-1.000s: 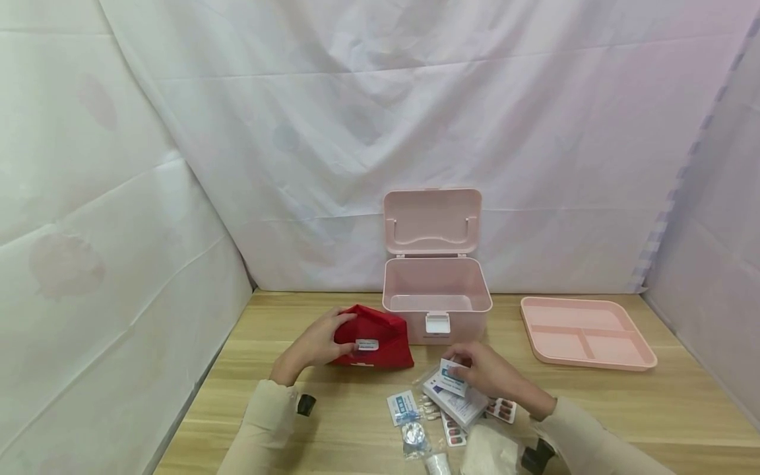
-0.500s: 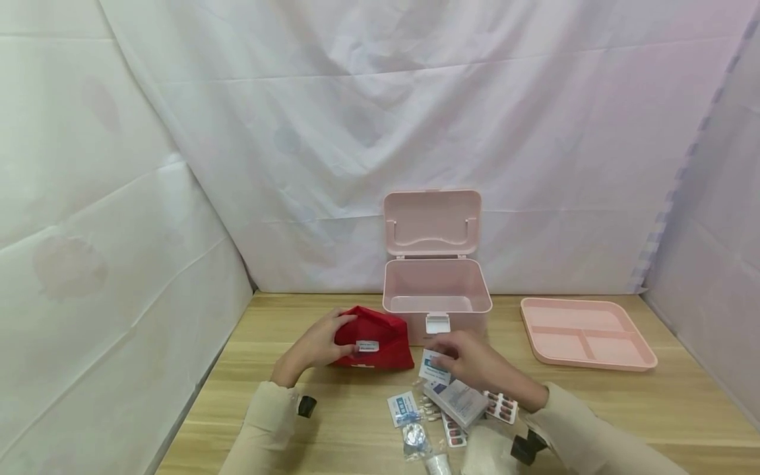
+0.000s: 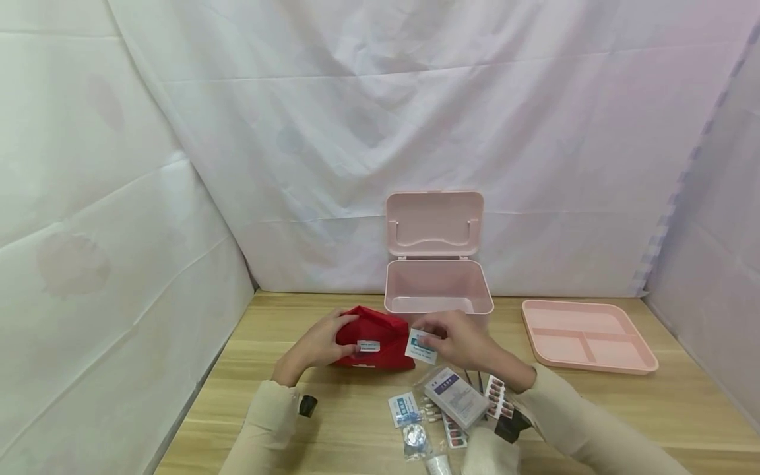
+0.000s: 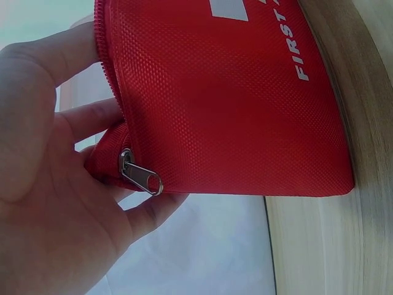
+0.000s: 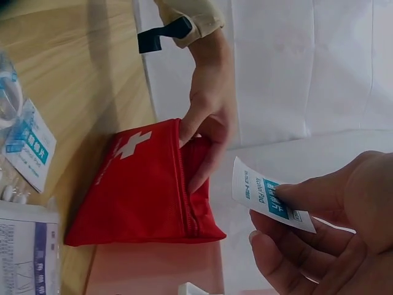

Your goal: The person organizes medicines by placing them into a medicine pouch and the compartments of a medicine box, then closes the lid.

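Observation:
A red first aid pouch [image 3: 388, 346] with a white cross stands on the table, its zipper undone along the top. My left hand [image 3: 320, 340] grips the pouch's rim and holds its mouth apart, thumb and fingers on the cloth; the zip pull [image 4: 142, 175] hangs by the palm in the left wrist view. Between thumb and fingers, my right hand [image 3: 463, 340] pinches a white and blue alcohol pad packet [image 5: 270, 195], just right of the pouch and apart from it. Below lie a boxed plastic-wrapped pack [image 3: 456, 398] and another alcohol pad packet [image 3: 404, 409].
Behind the right hand stands a pink box [image 3: 439, 287] with its lid raised. A pink divided tray [image 3: 588, 333] lies at the right. Near the front are capsule blister packs [image 3: 497, 396], cotton swabs [image 3: 430, 410], a wrapped round item [image 3: 415, 440] and a white bundle [image 3: 489, 455].
My right hand has lifted the alcohol pad packet off the boxed pack and carried it leftward and up toward the pouch. The left hand keeps its hold on the pouch.

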`<action>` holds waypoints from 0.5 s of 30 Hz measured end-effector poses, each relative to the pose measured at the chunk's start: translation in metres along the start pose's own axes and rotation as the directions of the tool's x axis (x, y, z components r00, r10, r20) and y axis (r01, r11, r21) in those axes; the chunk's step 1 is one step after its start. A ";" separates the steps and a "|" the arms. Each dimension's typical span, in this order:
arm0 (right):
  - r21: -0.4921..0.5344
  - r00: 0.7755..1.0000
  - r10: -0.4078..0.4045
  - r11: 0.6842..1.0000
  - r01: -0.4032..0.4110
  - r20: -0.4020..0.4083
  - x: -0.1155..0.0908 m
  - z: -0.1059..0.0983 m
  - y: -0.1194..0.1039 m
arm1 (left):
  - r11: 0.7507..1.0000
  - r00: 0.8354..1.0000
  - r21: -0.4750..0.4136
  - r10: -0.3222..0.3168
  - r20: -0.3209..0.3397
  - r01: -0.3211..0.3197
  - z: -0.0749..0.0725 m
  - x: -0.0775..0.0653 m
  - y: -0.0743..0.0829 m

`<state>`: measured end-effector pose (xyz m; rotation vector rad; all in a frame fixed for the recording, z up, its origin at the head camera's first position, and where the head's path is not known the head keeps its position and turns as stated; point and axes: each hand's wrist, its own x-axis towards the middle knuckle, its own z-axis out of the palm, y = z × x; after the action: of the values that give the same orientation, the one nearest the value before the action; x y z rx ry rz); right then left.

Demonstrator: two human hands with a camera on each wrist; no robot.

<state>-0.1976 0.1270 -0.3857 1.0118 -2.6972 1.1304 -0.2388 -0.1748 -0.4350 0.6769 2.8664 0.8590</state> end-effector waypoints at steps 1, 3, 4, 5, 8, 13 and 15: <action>0.004 1.000 0.003 1.000 -0.003 0.003 0.002 -0.001 -0.001 | 1.000 1.000 -0.001 -0.001 -0.001 0.001 0.000 0.000 0.000; 0.005 1.000 0.006 1.000 -0.006 0.008 0.006 -0.001 -0.002 | 1.000 1.000 -0.001 -0.002 -0.002 0.002 0.000 0.000 0.000; 0.008 1.000 0.009 1.000 -0.009 0.008 0.008 -0.001 -0.003 | 1.000 1.000 0.000 -0.002 -0.002 0.002 0.000 0.000 0.000; 0.010 1.000 0.005 1.000 -0.005 0.009 0.010 -0.001 -0.004 | 1.000 1.000 0.000 -0.007 0.000 0.007 -0.001 0.000 0.001; 0.014 1.000 -0.014 1.000 0.014 -0.001 0.017 0.000 -0.006 | 1.000 1.000 0.006 0.000 -0.002 0.000 0.000 0.001 0.000; 0.013 1.000 -0.020 1.000 0.021 -0.022 0.030 0.003 -0.009 | 1.000 1.000 0.020 0.024 -0.010 -0.024 0.001 0.001 -0.001; 0.010 0.999 -0.011 1.000 0.011 -0.043 0.036 0.005 -0.011 | 0.999 0.999 0.021 0.030 -0.016 -0.030 0.002 0.002 -0.002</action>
<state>-0.2185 0.0988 -0.3725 0.9903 -2.6521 1.1520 -0.2407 -0.1743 -0.4371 0.7202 2.8905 0.8435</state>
